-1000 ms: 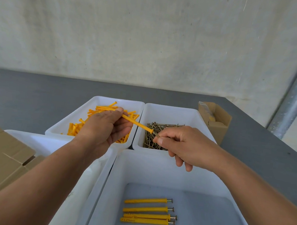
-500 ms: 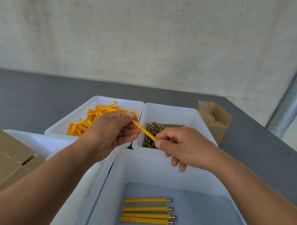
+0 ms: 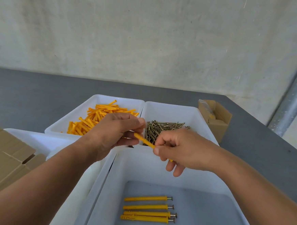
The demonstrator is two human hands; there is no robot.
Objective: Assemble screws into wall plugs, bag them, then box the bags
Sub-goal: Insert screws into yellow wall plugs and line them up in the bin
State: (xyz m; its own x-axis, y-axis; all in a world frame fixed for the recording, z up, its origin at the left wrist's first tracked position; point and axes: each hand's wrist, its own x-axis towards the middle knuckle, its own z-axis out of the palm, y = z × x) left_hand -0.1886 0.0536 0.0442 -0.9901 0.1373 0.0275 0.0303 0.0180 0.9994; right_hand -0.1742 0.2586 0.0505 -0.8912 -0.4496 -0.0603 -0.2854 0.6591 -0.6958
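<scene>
Two-handed hold, ours: left grip and right grip each pinch one end of yellow wall plug above far rim of nearest tray. Four assembled plugs lie inside that tray.

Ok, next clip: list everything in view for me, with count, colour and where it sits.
white bins: four, white, two far and two near on the table
loose wall plugs: a heap, orange-yellow, far left bin
screws: a heap, brass-coloured, far right bin
assembled plugs: four, orange-yellow with metal screw heads, side by side in the near right bin
held wall plug: one, orange-yellow, between both hands
cardboard box: one, brown, open, right of the screw bin
flat cardboard: some, brown, left edge
table: one, dark grey
metal pipe: one, silver, right, by the wall
left hand: grips one end of the held wall plug
right hand: pinches its other end
</scene>
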